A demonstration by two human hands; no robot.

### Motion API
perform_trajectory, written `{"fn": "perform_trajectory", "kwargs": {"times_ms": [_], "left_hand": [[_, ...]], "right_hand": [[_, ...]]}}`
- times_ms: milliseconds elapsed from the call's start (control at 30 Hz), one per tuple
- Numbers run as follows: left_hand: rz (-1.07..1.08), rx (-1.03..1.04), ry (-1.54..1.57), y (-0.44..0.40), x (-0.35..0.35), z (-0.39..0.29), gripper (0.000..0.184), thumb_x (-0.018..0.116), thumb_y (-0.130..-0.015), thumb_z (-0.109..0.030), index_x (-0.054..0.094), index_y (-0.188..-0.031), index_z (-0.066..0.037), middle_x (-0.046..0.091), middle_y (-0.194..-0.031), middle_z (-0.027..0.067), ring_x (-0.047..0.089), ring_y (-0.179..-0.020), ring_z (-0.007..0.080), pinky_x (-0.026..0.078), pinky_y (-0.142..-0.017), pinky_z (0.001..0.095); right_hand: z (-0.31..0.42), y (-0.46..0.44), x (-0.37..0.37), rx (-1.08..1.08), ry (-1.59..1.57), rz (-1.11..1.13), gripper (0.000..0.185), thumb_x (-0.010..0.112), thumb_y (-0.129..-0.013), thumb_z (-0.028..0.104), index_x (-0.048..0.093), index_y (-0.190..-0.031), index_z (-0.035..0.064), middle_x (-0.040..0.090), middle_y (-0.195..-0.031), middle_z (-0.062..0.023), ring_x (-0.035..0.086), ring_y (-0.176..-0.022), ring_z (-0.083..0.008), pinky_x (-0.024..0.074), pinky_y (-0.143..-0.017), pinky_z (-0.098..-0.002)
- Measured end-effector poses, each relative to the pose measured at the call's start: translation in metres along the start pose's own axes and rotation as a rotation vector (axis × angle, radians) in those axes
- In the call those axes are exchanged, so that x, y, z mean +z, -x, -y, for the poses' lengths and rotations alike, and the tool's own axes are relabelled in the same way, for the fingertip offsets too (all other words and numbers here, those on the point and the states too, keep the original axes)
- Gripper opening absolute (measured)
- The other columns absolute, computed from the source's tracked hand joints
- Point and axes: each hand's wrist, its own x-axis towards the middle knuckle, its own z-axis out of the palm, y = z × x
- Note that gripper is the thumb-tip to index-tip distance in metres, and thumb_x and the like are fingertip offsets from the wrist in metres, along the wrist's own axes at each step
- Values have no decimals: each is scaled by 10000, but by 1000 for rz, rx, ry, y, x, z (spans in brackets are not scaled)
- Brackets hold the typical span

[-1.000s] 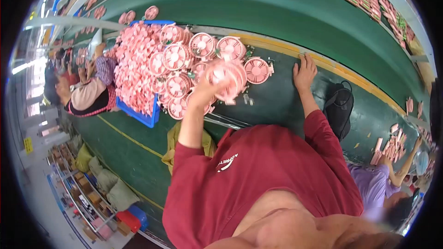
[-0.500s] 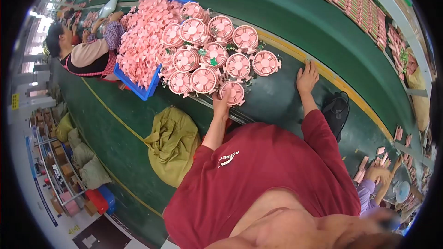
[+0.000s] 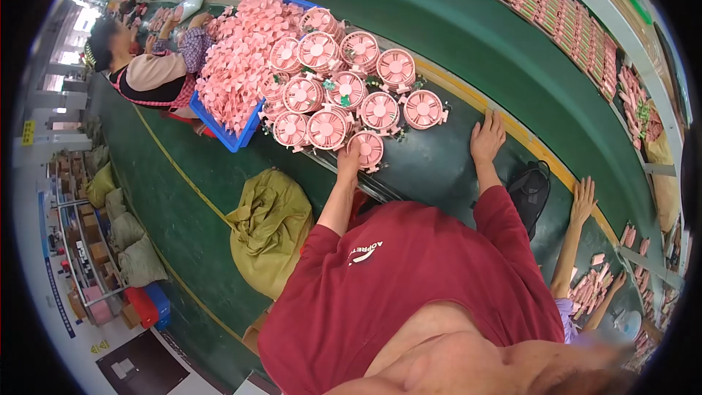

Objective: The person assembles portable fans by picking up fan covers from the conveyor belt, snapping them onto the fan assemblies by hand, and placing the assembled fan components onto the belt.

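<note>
My left hand [image 3: 348, 164] is closed on the near rim of a round pink fan housing [image 3: 369, 151] with spokes, at the front of a cluster. Behind it stand several more pink fan housings [image 3: 326, 129], partly stacked, with thin dark wires and small green pieces [image 3: 345, 100] among them. My right hand [image 3: 488, 139] lies flat on the dark green worktop [image 3: 431, 164], its fingers together near the yellow edge strip [image 3: 515, 135]. Nothing is held in it. The fingertips of my left hand are partly hidden by the housing.
A blue tray [image 3: 238, 139] heaped with pink fan blades [image 3: 245, 58] stands beyond the housings. A black bag [image 3: 529, 194] lies right of my right arm. A yellow-green sack [image 3: 267, 234] stands on the floor. Co-workers sit at left and lower right.
The view has shifted slightly. At lower right, a co-worker's arm now reaches out to the yellow strip. My left hand stays at the same housing and my right hand still rests on the worktop.
</note>
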Motion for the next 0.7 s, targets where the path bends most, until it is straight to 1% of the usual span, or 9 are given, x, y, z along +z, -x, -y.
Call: {"fn": "perform_trajectory", "kwargs": {"times_ms": [100,200,233,300,333,400,433,500,700], "left_hand": [[76,3,86,12,-11,-1,487,580,-953,-361,524,-1277,-2,614,-1166,64,569,-1023,137,454,-881,289],[-46,-61,-89,25,-27,-2,496,587,-943,-394,524,-1277,-32,603,-1180,54,557,-947,115,442,-719,263],[-137,-13,-128,24,-33,8,441,597,-936,-401,563,-1192,-44,621,-1055,42,546,-826,108,414,-649,253],[-201,134,-224,25,-47,10,376,611,-932,-382,579,-1084,-39,612,-928,23,532,-774,99,416,-633,250],[-266,269,-304,30,-49,2,302,617,-937,-328,576,-1012,-38,601,-858,15,523,-738,94,416,-616,240],[-219,379,-167,25,-57,-8,238,593,-957,-269,572,-989,-34,617,-848,20,556,-727,89,443,-637,222],[-224,366,-80,31,-50,-31,197,560,-975,-224,567,-973,-27,644,-873,40,608,-755,96,483,-682,225],[-199,438,-28,30,-46,-56,191,539,-984,-205,558,-985,-16,665,-903,60,649,-817,117,509,-713,233],[-196,406,17,3,-55,-57,159,552,-970,-152,539,-1001,4,677,-896,87,662,-777,137,515,-690,230]], "right_hand": [[0,0,0,7,1,8,465,583,-881,233,487,-1320,114,402,-1445,-101,341,-1354,-285,260,-1087,-466],[0,0,-1,10,-11,12,463,580,-884,234,486,-1322,116,397,-1448,-102,339,-1356,-285,259,-1088,-466],[1,0,-1,8,-14,9,463,580,-884,234,486,-1322,116,397,-1448,-102,339,-1356,-285,259,-1088,-466],[1,0,-1,16,-10,16,462,576,-888,234,484,-1325,117,397,-1449,-103,339,-1356,-285,257,-1089,-467],[1,-1,-1,12,-13,11,462,576,-888,234,484,-1325,117,397,-1449,-103,339,-1356,-285,257,-1089,-467],[2,-1,-2,16,-3,23,462,572,-891,233,481,-1329,116,394,-1452,-105,337,-1357,-289,255,-1091,-468],[2,0,-2,12,-6,19,462,572,-891,233,481,-1329,116,394,-1452,-105,337,-1357,-289,255,-1091,-468],[1,0,-2,11,-10,23,469,570,-894,233,476,-1337,114,391,-1454,-109,338,-1355,-297,257,-1090,-472],[-9,3,-12,-77,-54,102,500,564,-901,233,445,-1371,111,366,-1475,-121,329,-1362,-314,258,-1100,-473]]}}
